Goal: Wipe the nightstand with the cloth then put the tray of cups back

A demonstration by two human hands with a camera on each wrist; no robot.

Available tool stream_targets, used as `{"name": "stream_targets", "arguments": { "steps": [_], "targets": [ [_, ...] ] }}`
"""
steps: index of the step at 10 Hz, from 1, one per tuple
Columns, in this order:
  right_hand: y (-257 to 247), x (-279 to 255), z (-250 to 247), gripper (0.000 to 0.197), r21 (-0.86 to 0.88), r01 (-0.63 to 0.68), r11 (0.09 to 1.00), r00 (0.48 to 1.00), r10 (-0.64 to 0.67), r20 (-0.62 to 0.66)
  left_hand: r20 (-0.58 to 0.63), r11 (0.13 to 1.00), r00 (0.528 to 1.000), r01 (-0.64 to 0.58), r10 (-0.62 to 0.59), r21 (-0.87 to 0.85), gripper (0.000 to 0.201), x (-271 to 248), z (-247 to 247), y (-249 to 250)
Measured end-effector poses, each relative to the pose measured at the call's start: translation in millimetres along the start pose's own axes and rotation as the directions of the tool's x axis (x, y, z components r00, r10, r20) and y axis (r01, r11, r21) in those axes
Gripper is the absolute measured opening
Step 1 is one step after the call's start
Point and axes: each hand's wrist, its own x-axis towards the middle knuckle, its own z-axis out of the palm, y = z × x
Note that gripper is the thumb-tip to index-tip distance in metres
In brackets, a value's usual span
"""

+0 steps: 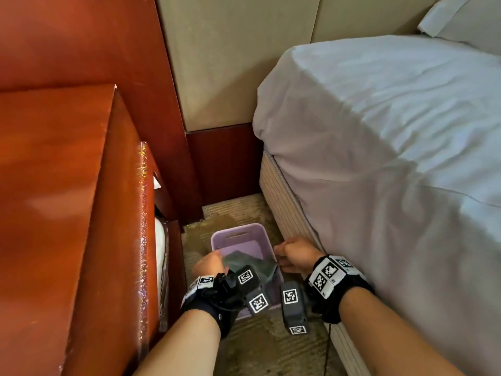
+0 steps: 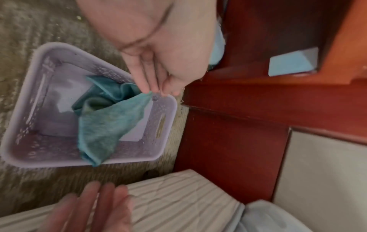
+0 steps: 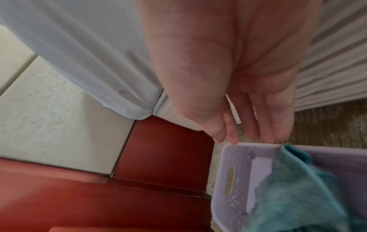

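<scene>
A teal cloth (image 2: pixel 107 125) lies crumpled in a lavender plastic basket (image 2: pixel 12 133) on the carpet between nightstand and bed. My left hand (image 2: pixel 158 92) pinches one corner of the cloth at the basket's rim, so that a flap of it is drawn up taut. In the head view the left hand (image 1: pixel 208 263) is over the basket (image 1: pixel 238 232) with the cloth (image 1: pixel 244 263) beside it. My right hand (image 3: pixel 248 135) hangs with straight, relaxed fingers just above the basket's rim (image 3: pixel 234 147) and holds nothing. The red-brown nightstand (image 1: pixel 54 185) is on the left. No tray or cups are in view.
A bed (image 1: pixel 379 131) with a white sheet fills the right, its striped base close beside the basket. A red wood panel (image 1: pixel 225 164) and a beige wall close off the back. A light blue object (image 2: pixel 292 62) sits in the nightstand's open shelf. The floor gap is narrow.
</scene>
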Motion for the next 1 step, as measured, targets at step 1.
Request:
{"name": "stream_targets", "arguments": {
  "steps": [1],
  "targets": [
    [0.0, -0.7, -0.6, 0.012, 0.02, 0.0, 1.0, 1.0, 0.0, -0.004, 0.033, 0.998, 0.999, 0.022, -0.024, 0.06, 0.009, 22.4, -9.3, -6.7]
  ]
}}
